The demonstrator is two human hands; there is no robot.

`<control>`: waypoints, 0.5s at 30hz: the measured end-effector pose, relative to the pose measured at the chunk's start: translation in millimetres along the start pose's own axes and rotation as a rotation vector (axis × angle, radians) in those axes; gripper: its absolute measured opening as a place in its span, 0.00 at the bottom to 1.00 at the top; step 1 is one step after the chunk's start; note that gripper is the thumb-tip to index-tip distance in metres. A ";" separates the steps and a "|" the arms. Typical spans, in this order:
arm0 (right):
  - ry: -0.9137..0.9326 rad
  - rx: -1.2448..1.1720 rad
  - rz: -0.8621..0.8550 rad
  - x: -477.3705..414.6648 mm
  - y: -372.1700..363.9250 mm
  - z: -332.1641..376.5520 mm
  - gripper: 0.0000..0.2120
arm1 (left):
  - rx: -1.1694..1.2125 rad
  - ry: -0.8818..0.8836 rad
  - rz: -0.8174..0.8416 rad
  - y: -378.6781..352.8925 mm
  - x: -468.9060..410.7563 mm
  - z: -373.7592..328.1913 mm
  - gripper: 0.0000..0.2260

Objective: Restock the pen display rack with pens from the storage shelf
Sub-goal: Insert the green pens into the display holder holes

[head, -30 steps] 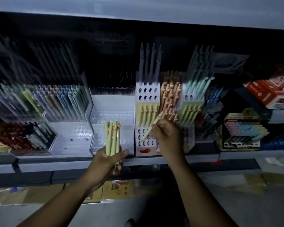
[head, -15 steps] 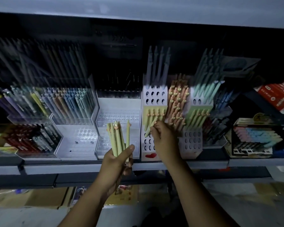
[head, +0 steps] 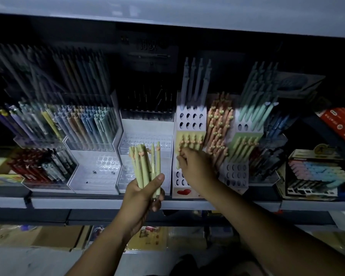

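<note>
**Though fanned a little, all point up**

Where the white pen display rack [head: 189,120] stands, the left hand [head: 141,194] just left of it grips a bunch of pale green pens [head: 145,166], long axes near upright, heart tops up. Against its yellow tier [head: 190,136], the right hand [head: 195,168] pinches one pen [head: 179,156], near upright too.

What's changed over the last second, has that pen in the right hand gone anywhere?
The right hand has swung its single pale pen from a slant in front of the white rack to nearly upright at the yellow row, still pinching it. Whether it sits in a hole is unclear. The left hand keeps gripping the bundle of green pens, and the rack looks unchanged.
</note>
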State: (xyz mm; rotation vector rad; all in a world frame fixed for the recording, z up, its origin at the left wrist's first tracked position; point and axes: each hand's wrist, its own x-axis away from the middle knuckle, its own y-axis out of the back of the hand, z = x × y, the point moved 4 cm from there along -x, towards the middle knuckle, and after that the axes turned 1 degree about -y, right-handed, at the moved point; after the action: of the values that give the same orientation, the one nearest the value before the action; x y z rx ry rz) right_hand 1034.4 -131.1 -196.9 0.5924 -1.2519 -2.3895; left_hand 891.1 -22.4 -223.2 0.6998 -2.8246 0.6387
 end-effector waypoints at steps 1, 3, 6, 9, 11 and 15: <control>-0.005 -0.010 0.005 -0.3 0.4 -0.6 0.12 | -0.010 -0.003 0.004 -0.8 0.0 -0.2 0.15; -0.018 -0.012 0.009 1.0 0.0 -2.9 0.12 | -0.024 -0.009 0.011 -2.4 -0.2 -0.1 0.15; -0.029 -0.052 -0.028 4.4 -2.3 -8.4 0.12 | -0.027 -0.017 0.015 -5.6 -0.6 -0.2 0.15; -0.013 -0.063 -0.104 6.5 -5.9 -10.9 0.11 | -0.013 -0.018 0.012 -7.5 -1.6 2.6 0.14; -0.012 -0.064 -0.147 7.6 -10.3 -12.5 0.10 | -0.010 -0.018 0.012 -8.3 -1.7 4.2 0.13; -0.014 -0.100 -0.177 8.9 -26.9 -19.2 0.10 | -0.030 -0.018 0.028 -11.1 -0.3 5.6 0.11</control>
State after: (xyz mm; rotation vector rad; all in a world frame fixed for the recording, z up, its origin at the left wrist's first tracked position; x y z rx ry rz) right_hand 1033.4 -134.3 -230.9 0.6822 -1.1196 -2.5878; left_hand 896.3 -33.6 -224.2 0.6657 -2.8594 0.5958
